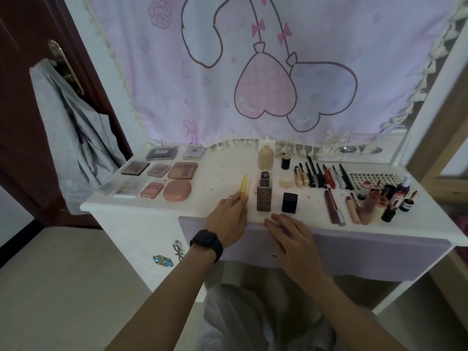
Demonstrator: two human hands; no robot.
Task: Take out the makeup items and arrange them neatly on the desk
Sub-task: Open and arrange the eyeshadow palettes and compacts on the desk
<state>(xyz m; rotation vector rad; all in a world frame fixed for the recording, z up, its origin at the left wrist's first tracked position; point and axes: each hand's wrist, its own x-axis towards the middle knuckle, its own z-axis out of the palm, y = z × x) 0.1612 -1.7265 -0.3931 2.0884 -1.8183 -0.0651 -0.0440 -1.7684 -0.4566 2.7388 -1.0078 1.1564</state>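
Makeup lies sorted on a white desk [157,211]. Several palettes and compacts [182,171] are at the left. Just right of centre stand a brown foundation bottle [263,196], a black cube cap [289,202] and a beige bottle [266,158]. A row of pencils and mascaras [321,174] lies to the right, with lip glosses [334,206] and small bottles [390,201] beyond. My left hand [229,219], with a ring and a black watch, holds thin yellow sticks [245,186] against the desk. My right hand [291,236] rests flat at the desk's front edge, fingers apart, holding nothing.
A lilac drawer front [354,252] runs under the desk's edge. A pink cartoon cloth [253,72] hangs behind the desk. A grey garment [76,138] hangs on a dark door at the left. A studded sheet [372,178] lies at the back right.
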